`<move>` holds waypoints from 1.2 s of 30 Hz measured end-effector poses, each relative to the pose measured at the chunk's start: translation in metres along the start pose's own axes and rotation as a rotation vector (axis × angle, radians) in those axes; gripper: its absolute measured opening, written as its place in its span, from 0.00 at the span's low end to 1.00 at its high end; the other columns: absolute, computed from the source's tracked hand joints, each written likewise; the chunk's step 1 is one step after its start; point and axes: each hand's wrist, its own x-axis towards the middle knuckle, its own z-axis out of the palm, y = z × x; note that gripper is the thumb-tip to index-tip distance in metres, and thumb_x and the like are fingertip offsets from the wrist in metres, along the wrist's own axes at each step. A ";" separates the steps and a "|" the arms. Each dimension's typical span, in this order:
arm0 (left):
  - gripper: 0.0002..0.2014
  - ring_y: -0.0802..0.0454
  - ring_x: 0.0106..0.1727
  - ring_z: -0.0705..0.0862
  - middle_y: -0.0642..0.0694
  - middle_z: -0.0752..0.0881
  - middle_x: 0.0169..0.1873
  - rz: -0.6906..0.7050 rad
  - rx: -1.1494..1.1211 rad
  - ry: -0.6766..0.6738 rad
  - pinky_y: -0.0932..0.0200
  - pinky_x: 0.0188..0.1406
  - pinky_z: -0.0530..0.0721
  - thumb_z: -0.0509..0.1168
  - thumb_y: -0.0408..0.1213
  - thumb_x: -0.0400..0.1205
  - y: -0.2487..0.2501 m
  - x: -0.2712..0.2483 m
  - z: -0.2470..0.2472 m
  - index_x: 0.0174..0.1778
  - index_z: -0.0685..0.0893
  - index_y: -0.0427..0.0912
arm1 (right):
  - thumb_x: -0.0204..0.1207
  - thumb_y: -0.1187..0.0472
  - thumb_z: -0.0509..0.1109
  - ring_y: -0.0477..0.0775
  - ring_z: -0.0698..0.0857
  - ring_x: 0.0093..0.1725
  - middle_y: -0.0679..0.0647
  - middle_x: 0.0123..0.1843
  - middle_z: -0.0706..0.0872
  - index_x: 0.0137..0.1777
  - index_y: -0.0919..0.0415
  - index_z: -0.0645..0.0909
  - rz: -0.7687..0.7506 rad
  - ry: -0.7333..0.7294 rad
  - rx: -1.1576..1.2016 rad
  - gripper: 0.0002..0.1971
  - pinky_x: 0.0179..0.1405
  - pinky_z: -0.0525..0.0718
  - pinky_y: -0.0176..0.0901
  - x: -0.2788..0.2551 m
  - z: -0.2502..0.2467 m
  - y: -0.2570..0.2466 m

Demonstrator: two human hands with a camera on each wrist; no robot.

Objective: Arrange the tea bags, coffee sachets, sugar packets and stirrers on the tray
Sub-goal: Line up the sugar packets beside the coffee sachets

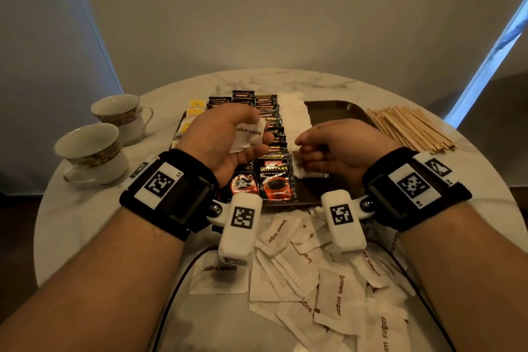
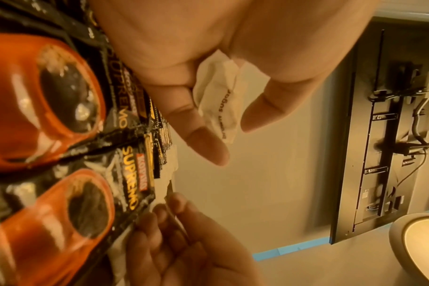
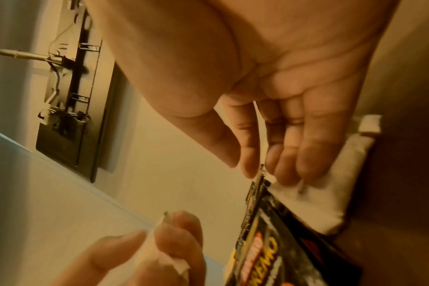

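Note:
My left hand (image 1: 258,131) hovers over the coffee sachets (image 1: 275,180) and pinches a crumpled white brown sugar packet (image 1: 245,137) between thumb and fingers; the left wrist view shows that packet (image 2: 220,100) in the grip. My right hand (image 1: 303,151) is low over the dark brown tray (image 1: 337,111), fingers bent downward. Its fingertips (image 3: 306,166) rest on a white sugar packet (image 3: 318,203) that lies beside the nearest coffee sachet (image 3: 265,251). Yellow tea bags (image 1: 194,111) fill the tray's left side. A row of white packets (image 1: 294,114) runs down the tray's middle.
Several loose brown sugar packets (image 1: 328,280) lie heaped on the marble table (image 1: 285,80) in front of the tray. Wooden stirrers (image 1: 411,128) are piled right of the tray. Two patterned teacups (image 1: 123,114) (image 1: 91,151) stand at the left. The tray's right part is bare.

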 end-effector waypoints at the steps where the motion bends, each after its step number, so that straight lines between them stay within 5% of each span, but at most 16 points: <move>1: 0.10 0.45 0.35 0.92 0.35 0.87 0.48 -0.011 -0.035 -0.016 0.57 0.30 0.88 0.62 0.25 0.82 0.000 -0.001 0.001 0.58 0.83 0.34 | 0.84 0.68 0.68 0.55 0.90 0.40 0.64 0.48 0.88 0.55 0.68 0.86 0.025 -0.016 0.008 0.06 0.41 0.91 0.45 0.000 0.001 0.001; 5: 0.22 0.38 0.43 0.95 0.28 0.85 0.58 -0.014 -0.036 -0.085 0.54 0.36 0.92 0.51 0.14 0.77 -0.002 -0.004 0.002 0.64 0.78 0.31 | 0.84 0.67 0.69 0.57 0.90 0.42 0.63 0.47 0.88 0.56 0.69 0.86 -0.033 -0.021 0.072 0.07 0.45 0.91 0.47 0.001 0.000 0.001; 9: 0.21 0.38 0.46 0.95 0.30 0.84 0.61 0.008 0.018 -0.112 0.56 0.35 0.92 0.58 0.12 0.82 -0.005 -0.004 0.006 0.68 0.77 0.32 | 0.82 0.59 0.74 0.53 0.87 0.44 0.58 0.49 0.92 0.58 0.63 0.89 -0.217 -0.101 0.047 0.10 0.45 0.87 0.45 -0.001 0.001 0.000; 12: 0.17 0.45 0.42 0.95 0.37 0.85 0.59 0.037 0.091 -0.081 0.59 0.32 0.90 0.68 0.17 0.81 -0.006 -0.003 0.005 0.62 0.81 0.38 | 0.79 0.55 0.77 0.53 0.89 0.49 0.56 0.53 0.94 0.58 0.58 0.89 -0.311 -0.110 -0.060 0.11 0.53 0.88 0.50 -0.002 0.003 0.001; 18: 0.08 0.51 0.31 0.89 0.47 0.93 0.37 0.111 0.202 -0.008 0.64 0.18 0.80 0.78 0.34 0.79 -0.007 0.000 0.002 0.51 0.87 0.42 | 0.77 0.65 0.78 0.54 0.88 0.43 0.60 0.48 0.93 0.52 0.63 0.89 -0.339 -0.100 0.023 0.06 0.45 0.87 0.48 -0.002 0.001 0.000; 22: 0.22 0.57 0.25 0.76 0.48 0.90 0.39 0.090 0.227 -0.114 0.67 0.15 0.66 0.81 0.50 0.67 -0.004 -0.001 0.000 0.53 0.91 0.42 | 0.81 0.68 0.74 0.51 0.88 0.37 0.58 0.42 0.91 0.59 0.68 0.84 -0.298 -0.151 0.224 0.09 0.39 0.90 0.44 -0.003 0.005 -0.001; 28: 0.05 0.55 0.26 0.71 0.39 0.83 0.39 0.121 0.328 -0.121 0.65 0.17 0.65 0.77 0.31 0.78 -0.007 -0.001 -0.003 0.48 0.92 0.42 | 0.83 0.61 0.73 0.53 0.88 0.38 0.62 0.48 0.91 0.64 0.67 0.85 -0.260 -0.164 0.208 0.14 0.36 0.88 0.46 -0.006 0.008 0.000; 31: 0.05 0.55 0.24 0.70 0.39 0.80 0.35 0.119 0.371 -0.126 0.64 0.18 0.65 0.76 0.29 0.78 -0.008 0.000 -0.003 0.43 0.93 0.44 | 0.79 0.60 0.77 0.51 0.87 0.41 0.61 0.53 0.92 0.62 0.62 0.87 -0.331 -0.153 0.054 0.13 0.37 0.87 0.44 -0.007 0.008 0.001; 36: 0.04 0.54 0.26 0.70 0.42 0.83 0.35 0.110 0.288 -0.068 0.65 0.17 0.63 0.76 0.32 0.80 -0.008 0.004 -0.002 0.40 0.90 0.42 | 0.80 0.63 0.76 0.49 0.88 0.37 0.55 0.43 0.93 0.54 0.62 0.89 -0.354 -0.079 0.059 0.06 0.35 0.87 0.42 -0.005 0.002 -0.001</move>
